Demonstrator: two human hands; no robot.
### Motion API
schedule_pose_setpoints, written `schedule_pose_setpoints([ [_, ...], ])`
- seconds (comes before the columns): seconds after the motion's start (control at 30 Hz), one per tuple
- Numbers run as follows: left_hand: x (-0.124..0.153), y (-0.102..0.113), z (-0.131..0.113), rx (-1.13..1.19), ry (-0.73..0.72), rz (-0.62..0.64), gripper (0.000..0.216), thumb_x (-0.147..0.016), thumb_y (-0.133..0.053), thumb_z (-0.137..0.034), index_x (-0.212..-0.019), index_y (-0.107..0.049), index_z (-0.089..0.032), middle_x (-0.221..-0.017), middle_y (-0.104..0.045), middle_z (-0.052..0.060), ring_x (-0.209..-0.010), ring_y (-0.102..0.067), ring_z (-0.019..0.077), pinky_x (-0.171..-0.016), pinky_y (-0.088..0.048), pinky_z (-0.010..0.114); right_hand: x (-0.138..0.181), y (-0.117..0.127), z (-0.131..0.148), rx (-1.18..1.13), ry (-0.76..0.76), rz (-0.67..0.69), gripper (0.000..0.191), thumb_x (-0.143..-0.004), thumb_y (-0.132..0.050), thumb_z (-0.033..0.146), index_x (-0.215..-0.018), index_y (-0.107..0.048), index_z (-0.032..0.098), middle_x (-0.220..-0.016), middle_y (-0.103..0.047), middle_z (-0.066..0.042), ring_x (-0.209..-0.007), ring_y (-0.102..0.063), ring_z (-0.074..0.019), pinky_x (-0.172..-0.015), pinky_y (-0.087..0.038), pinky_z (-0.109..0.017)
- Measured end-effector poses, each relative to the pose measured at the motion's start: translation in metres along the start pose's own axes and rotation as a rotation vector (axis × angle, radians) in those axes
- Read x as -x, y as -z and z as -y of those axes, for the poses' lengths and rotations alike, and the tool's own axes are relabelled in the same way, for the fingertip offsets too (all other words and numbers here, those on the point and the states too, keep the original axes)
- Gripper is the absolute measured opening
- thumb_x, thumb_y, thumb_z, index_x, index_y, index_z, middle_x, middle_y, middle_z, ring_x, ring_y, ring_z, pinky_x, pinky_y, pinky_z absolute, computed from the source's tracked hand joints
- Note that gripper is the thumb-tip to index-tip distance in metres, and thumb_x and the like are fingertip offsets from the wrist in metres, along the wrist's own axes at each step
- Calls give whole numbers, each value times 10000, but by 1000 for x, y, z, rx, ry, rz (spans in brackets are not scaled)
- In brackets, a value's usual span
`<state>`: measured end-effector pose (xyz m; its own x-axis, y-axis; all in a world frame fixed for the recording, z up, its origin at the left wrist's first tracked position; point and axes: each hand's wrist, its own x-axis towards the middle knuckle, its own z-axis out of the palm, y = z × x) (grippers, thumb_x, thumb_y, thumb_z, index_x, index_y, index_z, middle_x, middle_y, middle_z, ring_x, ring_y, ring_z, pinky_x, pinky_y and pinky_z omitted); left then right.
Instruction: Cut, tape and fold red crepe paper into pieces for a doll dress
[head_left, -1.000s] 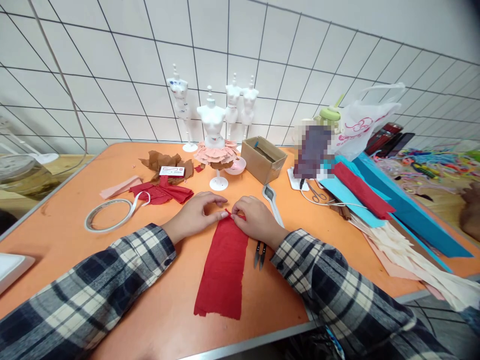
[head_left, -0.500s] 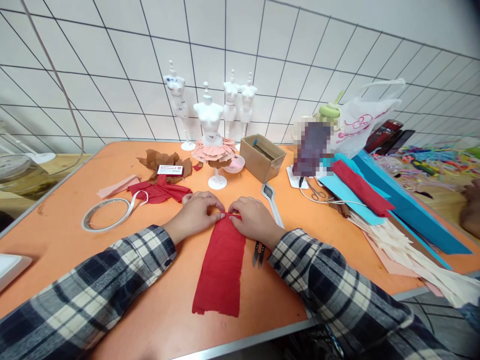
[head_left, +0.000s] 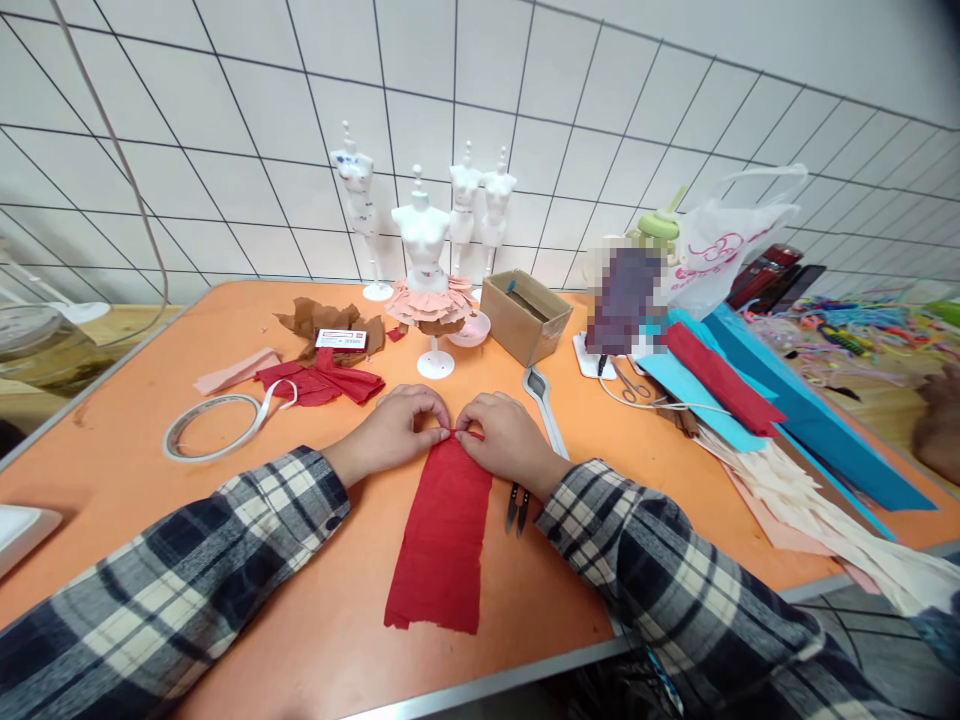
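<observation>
A strip of red crepe paper [head_left: 442, 540] lies flat on the orange table, its torn lower end toward me. At its far edge my left hand [head_left: 397, 425] pinches the paper between thumb and fingertips. My right hand [head_left: 506, 435] pinches the same edge just beside it, and the two hands nearly touch. Partly under my right wrist lie small black snips [head_left: 517, 510]. Beyond my hands stands a white mini dress form [head_left: 421, 240] wearing a ruffled pink paper skirt [head_left: 431, 300].
On the left are a roll of white tape [head_left: 176, 440], crumpled red paper [head_left: 322, 385] and a staples box [head_left: 341, 342] on brown paper. A cardboard box [head_left: 525, 315] stands behind. At right lie scissors [head_left: 636, 390] and stacked blue paper [head_left: 825, 410]. Another person's hand [head_left: 939, 420] shows far right.
My fingers have shifted slightly at the far edge of the red paper, which now looks gathered or folded narrowly between them. The rest of the strip stays put.
</observation>
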<state>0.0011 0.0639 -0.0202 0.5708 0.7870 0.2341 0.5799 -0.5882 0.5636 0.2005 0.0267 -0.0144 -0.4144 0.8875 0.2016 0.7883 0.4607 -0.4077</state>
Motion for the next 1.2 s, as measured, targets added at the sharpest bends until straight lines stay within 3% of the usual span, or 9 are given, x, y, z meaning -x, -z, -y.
schedule_pose_setpoints([
  [0.1, 3, 3, -1, 194, 2, -35, 247, -815, -641, -352, -1004, -593, -201, -1005, -677, 55, -977, -625, 208, -929, -473, 381, 2, 5, 1, -7, 23, -54, 87, -856, -591, 211, -876, -675, 197, -911, -665, -44, -907, -563, -192, -841, -402, -315],
  [0.23, 6, 5, -2, 391, 3, 116, 644, -771, -717, -366, -1330, -431, -222, -1148, -660, 77, -1089, -621, 218, -988, -457, 389, 5, 12, 3, 10, 68, -166, 90, -877, -578, 218, -883, -664, 191, -903, -664, -46, -886, -564, -194, -813, -397, -316],
  [0.37, 4, 10, -9, 198, 20, 168, 309, -766, -690, -379, -1021, -655, -208, -983, -716, 26, -907, -662, 214, -832, -514, 333, 13, 22, 6, 26, 148, -295, 197, -952, -490, 280, -940, -669, 199, -962, -682, -62, -910, -566, -195, -838, -384, -335],
  [0.47, 3, 21, -15, -20, -61, -76, 177, -813, -552, -230, -931, -682, -205, -934, -722, 29, -914, -643, 215, -855, -490, 344, 22, 27, 9, 86, 272, -329, 231, -978, -449, 293, -974, -674, 245, -1005, -692, -42, -926, -565, -189, -853, -358, -352],
  [0.53, 3, 28, -15, -176, -79, -320, 230, -802, -508, -155, -968, -660, -199, -973, -708, 45, -970, -613, 227, -905, -463, 367, 27, 29, 12, 146, 376, -272, 237, -987, -430, 276, -999, -666, 284, -1003, -693, -21, -919, -562, -189, -837, -336, -365],
  [0.6, 2, 33, -9, -328, -76, -424, 212, -802, -512, -140, -960, -640, -199, -973, -693, 54, -988, -587, 244, -925, -441, 394, 28, 28, 15, 198, 445, -176, 257, -996, -401, 253, -1032, -650, 308, -1001, -687, -14, -922, -551, -194, -816, -317, -372],
  [0.77, 3, 34, 7, -531, -39, -252, 342, -831, -483, -132, -1141, -604, -213, -1152, -630, 103, -1089, -525, 297, -928, -412, 461, 19, 16, 16, 355, 494, -10, 252, -995, -394, 196, -917, -632, 217, -941, -654, -62, -902, -503, -202, -769, -303, -366],
  [0.97, 30, 30, -21, -175, -260, 62, 202, -879, -572, -371, -984, -641, -213, -1002, -676, 67, -952, -595, 221, -875, -454, 349, 16, 9, 10, 403, 512, 44, 200, -973, -477, 218, -835, -619, 190, -820, -614, -44, -808, -471, -192, -697, -277, -348],
  [1.2, 44, 18, -27, -239, -184, 209, 266, -841, -631, -463, -990, -652, -243, -944, -702, 33, -899, -634, 208, -890, -421, 363, 17, 9, 8, 361, 515, 104, 176, -960, -503, 222, -849, -634, 184, -829, -623, -49, -808, -487, -187, -706, -280, -346],
])
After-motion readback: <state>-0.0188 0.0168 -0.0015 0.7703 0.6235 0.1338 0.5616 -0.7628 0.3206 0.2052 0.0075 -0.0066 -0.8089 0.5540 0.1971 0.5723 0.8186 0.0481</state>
